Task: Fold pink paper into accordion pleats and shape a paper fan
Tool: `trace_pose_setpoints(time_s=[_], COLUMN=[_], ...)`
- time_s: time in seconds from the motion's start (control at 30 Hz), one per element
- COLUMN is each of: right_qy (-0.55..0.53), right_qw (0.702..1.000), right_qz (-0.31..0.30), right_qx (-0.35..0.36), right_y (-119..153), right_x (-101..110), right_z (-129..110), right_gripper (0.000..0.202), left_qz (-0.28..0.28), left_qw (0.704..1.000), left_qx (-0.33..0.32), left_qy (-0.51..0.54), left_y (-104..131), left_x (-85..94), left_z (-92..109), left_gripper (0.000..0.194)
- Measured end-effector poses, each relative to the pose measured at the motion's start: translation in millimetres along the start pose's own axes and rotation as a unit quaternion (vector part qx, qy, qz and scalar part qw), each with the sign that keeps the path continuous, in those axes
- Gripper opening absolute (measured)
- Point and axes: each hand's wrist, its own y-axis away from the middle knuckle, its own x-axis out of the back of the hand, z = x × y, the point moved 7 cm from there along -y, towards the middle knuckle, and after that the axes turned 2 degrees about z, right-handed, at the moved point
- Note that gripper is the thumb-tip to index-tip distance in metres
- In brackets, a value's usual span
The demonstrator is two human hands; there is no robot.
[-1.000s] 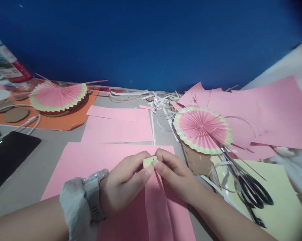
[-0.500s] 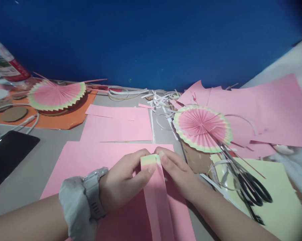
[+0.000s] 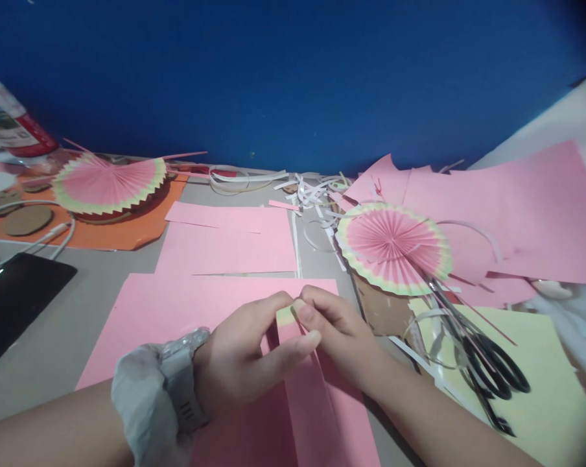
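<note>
Between my hands is a folded strip of pink paper (image 3: 305,402) with a yellow-green band at its far end. My left hand (image 3: 257,347) is closed on the strip's left side, its thumb lying across the top. At the banded end, my right hand (image 3: 334,327) pinches the far right corner between thumb and fingers. Some fingertips are hidden behind the paper. Beneath both hands lies a large pink sheet (image 3: 166,311) on the grey table.
Ahead lie smaller pink sheets (image 3: 225,250). A round pleated paper fan (image 3: 371,243) and black-handled scissors (image 3: 497,366) are at the right, over yellow paper (image 3: 536,363). Leftward are a half-round fan (image 3: 111,185), a black phone-like slab (image 3: 21,305) and a bottle (image 3: 15,120). Paper scraps (image 3: 310,192) sit behind.
My right thumb has moved left onto the banded end. My left thumb has slid right across the strip. Less of the band shows.
</note>
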Motion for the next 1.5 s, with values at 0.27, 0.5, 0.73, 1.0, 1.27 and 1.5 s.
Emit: trace_pose_setpoints(time_s=[0.27, 0.5, 0.73, 1.0, 1.27, 1.5], right_qy=[-0.112, -0.045, -0.013, -0.022, -0.098, -0.066], right_qw=[0.993, 0.999, 1.0, 0.997, 0.995, 0.997], right_qz=[-0.028, -0.006, 0.005, 0.052, 0.011, 0.014], right_qx=[-0.029, -0.024, 0.01, 0.052, -0.001, -0.022], right_y=[1, 1, 2, 2, 0, 2], right_x=[-3, -1, 0, 6, 1, 1], right_z=[7, 6, 4, -2, 2, 3], right_gripper=[0.035, 0.037, 0.032, 0.03, 0.029, 0.03], left_qz=[0.004, 0.005, -0.006, -0.084, -0.108, -0.116], left_qw=[0.999, 0.999, 0.998, 0.962, 0.977, 0.976], left_qx=[0.042, 0.046, 0.043, 0.053, -0.005, -0.031], left_qy=[0.006, -0.008, 0.055, 0.255, 0.183, 0.181], left_y=[-4, -3, -3, -4, -7, -8], left_x=[-0.1, 0.2, -1.8, -9.9, -12.6, -13.4], left_z=[-5, -9, -9, -11, -8, -3], left_gripper=[0.024, 0.015, 0.008, 0.021, 0.052, 0.052])
